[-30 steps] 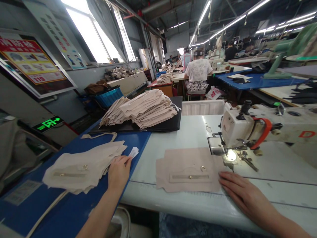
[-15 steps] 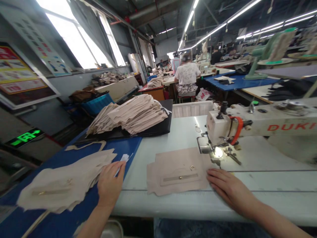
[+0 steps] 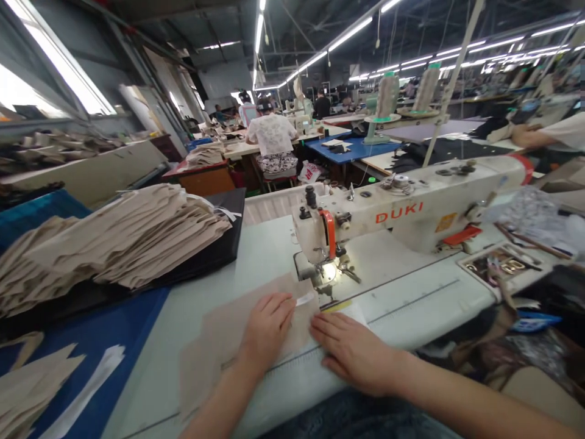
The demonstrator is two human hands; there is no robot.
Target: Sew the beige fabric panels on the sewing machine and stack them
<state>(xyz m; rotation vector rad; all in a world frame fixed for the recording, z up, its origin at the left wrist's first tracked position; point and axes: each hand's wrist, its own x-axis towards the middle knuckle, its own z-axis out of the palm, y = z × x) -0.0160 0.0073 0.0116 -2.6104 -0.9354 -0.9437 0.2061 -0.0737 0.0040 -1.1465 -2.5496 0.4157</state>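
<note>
Below red "DUKI" lettering, the left hand pinches (apparently) a white strip, right hand flat.

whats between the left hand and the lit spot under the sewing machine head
Head view: a small white slip and part of the beige fabric under it lie between the left hand and the lit spot.

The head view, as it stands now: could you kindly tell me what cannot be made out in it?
Head view, hidden: the part of the beige panel under the left hand.
Head view, hidden: the end of the white strip under that hand.
Head view, too small and lost in bright light: the needle of the sewing machine.
Head view, cut off by the left edge: the large beige stack.
</note>
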